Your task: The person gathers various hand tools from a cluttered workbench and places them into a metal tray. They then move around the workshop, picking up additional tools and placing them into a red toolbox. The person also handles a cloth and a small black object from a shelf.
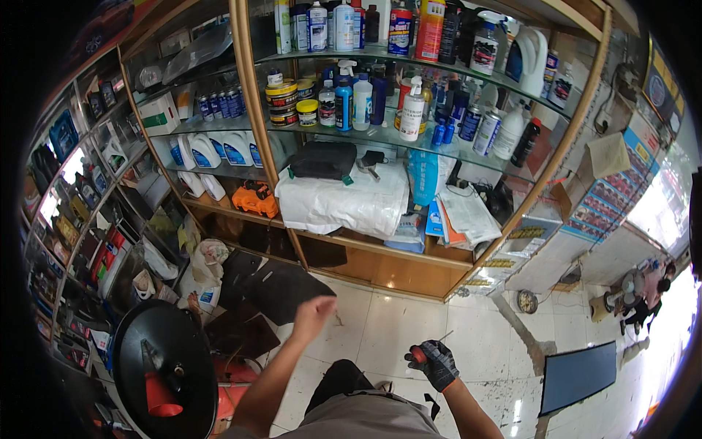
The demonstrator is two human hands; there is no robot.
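My bare left hand (pixel 314 317) is held out over the floor in front of the shelves, its fingers curled closed. Whatever may be inside those fingers is too small to make out. A grey and black work glove covers my right hand (pixel 440 364), which is lower and further right. It grips a screwdriver by its red handle (pixel 417 355), and the thin metal shaft (pixel 447 336) points up and to the right. Beyond my left hand, a dark flat mat (pixel 281 291) lies on the floor by the cabinet.
A glass-shelved cabinet (pixel 380 272) full of bottles and cans stands ahead. White cloth (pixel 344 201) and an orange case (pixel 255 199) sit on its lower level. A round black tray (pixel 131 351) holding a red funnel (pixel 161 399) is at left. A dark panel (pixel 579 377) lies at right; people (pixel 647 293) are beyond.
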